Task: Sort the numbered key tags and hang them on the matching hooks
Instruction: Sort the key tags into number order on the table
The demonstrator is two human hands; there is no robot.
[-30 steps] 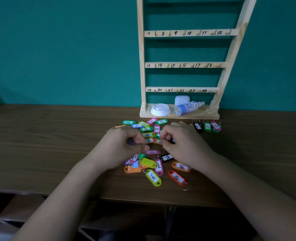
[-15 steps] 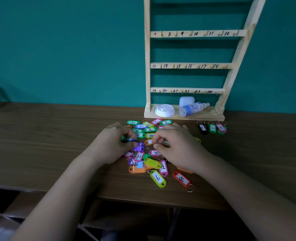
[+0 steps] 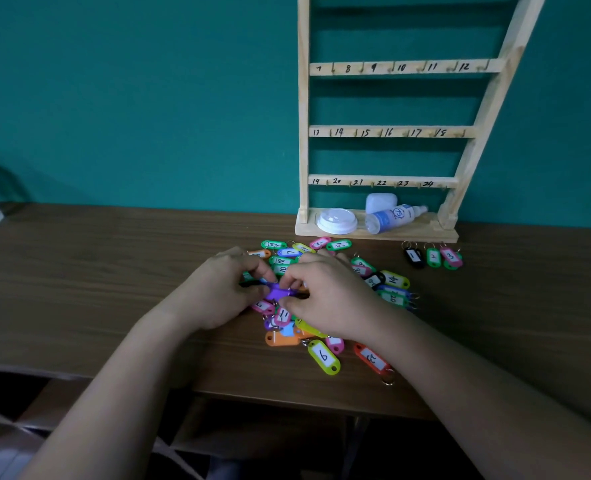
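Observation:
A heap of coloured numbered key tags (image 3: 322,355) lies on the brown table (image 3: 96,278) in front of a wooden hook rack (image 3: 384,131) with rows numbered 7 to 24. Its hooks in view carry no tags. My left hand (image 3: 218,292) and my right hand (image 3: 325,299) meet over the heap, and both pinch a purple tag (image 3: 280,292) between their fingertips. Its number is hidden. Three tags (image 3: 432,257) marked 1, 2 and 3 lie in a row to the right, below the rack's base.
On the rack's bottom shelf lie a white lid (image 3: 336,221), a small white box (image 3: 380,201) and a spray bottle (image 3: 391,218) on its side. A teal wall stands behind. The table's front edge runs just below the heap.
The view has shifted left, so the rack sits further right. My hands have moved slightly within the heap and now hold a purple tag between them; several tags on the right are uncovered.

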